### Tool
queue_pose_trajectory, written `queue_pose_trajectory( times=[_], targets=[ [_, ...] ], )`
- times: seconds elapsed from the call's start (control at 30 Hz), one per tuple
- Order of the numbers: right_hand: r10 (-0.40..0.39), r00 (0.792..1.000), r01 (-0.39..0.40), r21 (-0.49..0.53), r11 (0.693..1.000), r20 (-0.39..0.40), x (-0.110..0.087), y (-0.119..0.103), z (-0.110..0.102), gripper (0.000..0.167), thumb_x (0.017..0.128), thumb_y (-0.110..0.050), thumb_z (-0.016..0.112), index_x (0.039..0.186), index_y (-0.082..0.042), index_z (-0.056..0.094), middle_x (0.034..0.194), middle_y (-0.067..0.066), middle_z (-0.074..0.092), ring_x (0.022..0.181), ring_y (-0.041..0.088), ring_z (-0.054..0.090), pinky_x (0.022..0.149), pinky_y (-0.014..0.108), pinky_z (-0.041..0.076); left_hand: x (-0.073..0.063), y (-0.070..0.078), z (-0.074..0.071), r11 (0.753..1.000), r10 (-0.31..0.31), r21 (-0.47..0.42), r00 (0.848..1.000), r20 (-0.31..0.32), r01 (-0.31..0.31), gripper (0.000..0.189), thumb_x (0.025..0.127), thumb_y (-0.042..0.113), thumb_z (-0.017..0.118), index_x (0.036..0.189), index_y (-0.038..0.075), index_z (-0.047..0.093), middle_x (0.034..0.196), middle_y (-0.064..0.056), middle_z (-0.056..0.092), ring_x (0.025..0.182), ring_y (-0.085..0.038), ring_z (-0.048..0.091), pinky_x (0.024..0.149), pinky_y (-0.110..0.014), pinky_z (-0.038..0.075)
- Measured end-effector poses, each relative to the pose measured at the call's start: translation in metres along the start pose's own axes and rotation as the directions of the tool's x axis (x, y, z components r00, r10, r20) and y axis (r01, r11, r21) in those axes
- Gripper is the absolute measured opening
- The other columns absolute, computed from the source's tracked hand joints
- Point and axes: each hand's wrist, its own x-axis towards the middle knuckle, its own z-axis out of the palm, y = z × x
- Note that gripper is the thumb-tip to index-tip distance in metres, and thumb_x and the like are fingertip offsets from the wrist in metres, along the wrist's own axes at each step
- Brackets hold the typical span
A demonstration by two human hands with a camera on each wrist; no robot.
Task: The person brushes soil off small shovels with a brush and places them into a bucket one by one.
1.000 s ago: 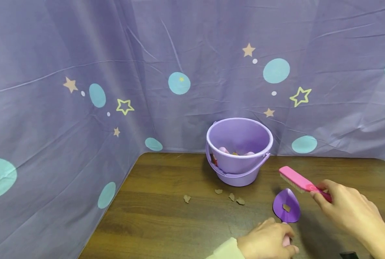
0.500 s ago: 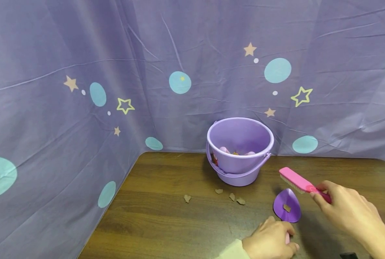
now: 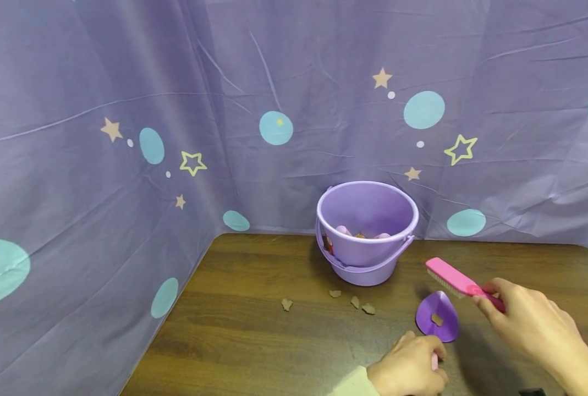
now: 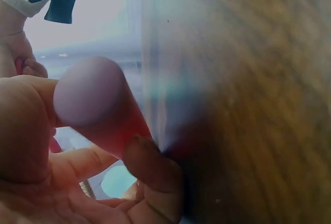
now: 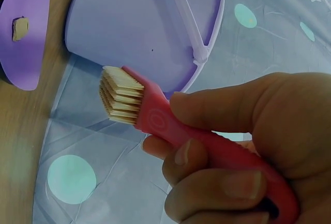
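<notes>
In the head view my left hand [image 3: 407, 366] grips the pink handle of a purple toy shovel [image 3: 426, 316], low over the wooden table. One small brown scrap [image 3: 437, 319] lies in the shovel's blade. The rounded end of the handle [image 4: 88, 92] shows close up in the left wrist view, fingers curled about it. My right hand [image 3: 531, 319] holds a pink brush [image 3: 449, 275] by its handle. Its pale bristles [image 5: 121, 97] face down over the table, just above and right of the shovel blade.
A lilac bucket [image 3: 365, 256] with several things inside stands at the back against a purple patterned cloth [image 3: 294, 66]. Several brown scraps [image 3: 368, 308] lie on the table [image 3: 254, 352] in front of it, another scrap [image 3: 286, 304] farther left.
The left hand has shifted slightly and now covers the neck of the shovel, which showed a second ago. The brush and right hand have hardly moved.
</notes>
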Motion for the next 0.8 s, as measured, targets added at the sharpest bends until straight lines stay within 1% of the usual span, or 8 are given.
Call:
queue_pose_trajectory(
  times=[0.1, 0.2, 0.37, 0.57, 0.73, 0.8],
  targets=[
    [-0.001, 1.0, 0.001, -0.005, 1.0, 0.0, -0.001, -0.001, 0.001, 0.033, 0.092, -0.046, 0.055, 0.103, -0.016, 0.064, 0.071, -0.003, 0.054, 0.063, 0.021, 0.048, 0.047, 0.039, 0.032, 0.0, -0.001, -0.001, 1.0, -0.026, -0.011, 1.0, 0.007, 0.027, 0.025, 0.071, 0.028, 0.073, 0.094, 0.031, 0.065, 0.073, 0.021, 0.05, 0.075, 0.001, 0.045, 0.062, -0.014, 0.035],
    [-0.002, 1.0, 0.002, -0.005, 1.0, 0.003, -0.001, -0.002, 0.001, 0.034, 0.092, -0.047, 0.055, 0.103, -0.016, 0.064, 0.071, -0.003, 0.053, 0.064, 0.021, 0.048, 0.047, 0.039, 0.032, -0.001, 0.0, -0.002, 0.999, -0.039, -0.014, 0.999, 0.017, 0.039, 0.024, 0.07, 0.027, 0.073, 0.092, 0.03, 0.065, 0.071, 0.02, 0.049, 0.075, 0.001, 0.046, 0.062, -0.014, 0.036],
    [-0.006, 1.0, 0.006, 0.001, 1.0, 0.0, -0.001, -0.004, 0.001, 0.033, 0.092, -0.044, 0.057, 0.103, -0.015, 0.065, 0.074, -0.003, 0.057, 0.066, 0.022, 0.053, 0.047, 0.043, 0.035, -0.003, -0.002, -0.004, 0.999, -0.034, -0.021, 0.999, 0.012, 0.034, 0.021, 0.069, 0.026, 0.072, 0.088, 0.029, 0.062, 0.07, 0.02, 0.046, 0.073, 0.001, 0.045, 0.061, -0.014, 0.035],
    [-0.011, 1.0, 0.011, 0.009, 1.0, 0.008, -0.001, -0.006, -0.001, 0.033, 0.092, -0.042, 0.057, 0.103, -0.012, 0.065, 0.076, -0.002, 0.06, 0.067, 0.022, 0.055, 0.047, 0.044, 0.037, -0.008, -0.008, -0.006, 0.998, -0.044, -0.051, 0.999, -0.005, 0.044, 0.015, 0.072, 0.021, 0.067, 0.081, 0.027, 0.057, 0.068, 0.018, 0.045, 0.069, -0.001, 0.044, 0.059, -0.017, 0.035],
    [-0.006, 1.0, 0.006, 0.004, 1.0, 0.009, -0.002, -0.008, -0.002, 0.033, 0.092, -0.043, 0.057, 0.102, -0.013, 0.065, 0.076, -0.001, 0.059, 0.066, 0.023, 0.055, 0.047, 0.044, 0.036, -0.01, -0.014, -0.008, 0.999, -0.025, -0.047, 0.999, -0.043, 0.023, 0.017, 0.068, 0.017, 0.066, 0.079, 0.025, 0.056, 0.064, 0.017, 0.044, 0.065, -0.001, 0.044, 0.056, -0.015, 0.034],
    [-0.005, 1.0, 0.005, 0.002, 1.0, 0.012, -0.002, -0.008, -0.001, 0.033, 0.092, -0.043, 0.057, 0.102, -0.013, 0.065, 0.074, -0.002, 0.057, 0.066, 0.023, 0.053, 0.047, 0.043, 0.036, -0.012, -0.016, -0.01, 0.998, -0.032, -0.061, 0.999, -0.037, 0.03, 0.02, 0.067, 0.016, 0.066, 0.083, 0.025, 0.057, 0.065, 0.016, 0.044, 0.066, -0.001, 0.045, 0.057, -0.015, 0.035]
  ],
)
